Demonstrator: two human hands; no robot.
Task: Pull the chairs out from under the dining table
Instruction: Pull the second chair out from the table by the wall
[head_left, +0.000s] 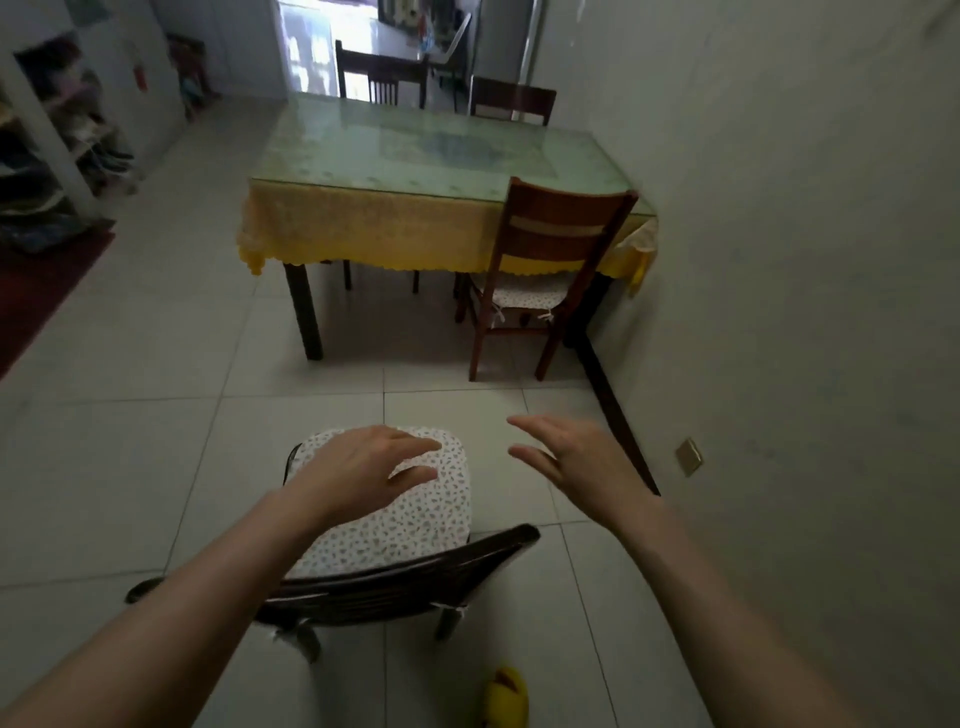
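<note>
A dark wooden chair (415, 582) with a dotted white cushion (410, 519) stands right below me, well away from the dining table (415, 156). My left hand (363, 473) hovers open above the cushion. My right hand (576, 457) is open in the air to the chair's right, over the floor. A brown chair (550, 244) stands at the table's near right, its seat partly under the yellow tablecloth (363, 228). Two dark chairs stand at the far side, a left one (382, 75) and a right one (511, 101).
A wall runs close along the right, with a brass socket plate (688, 456) low on it. Shelves full of shoes (62, 150) stand at the left beside a red mat (41, 291). A yellow slipper (506, 699) lies on the tiles near my feet.
</note>
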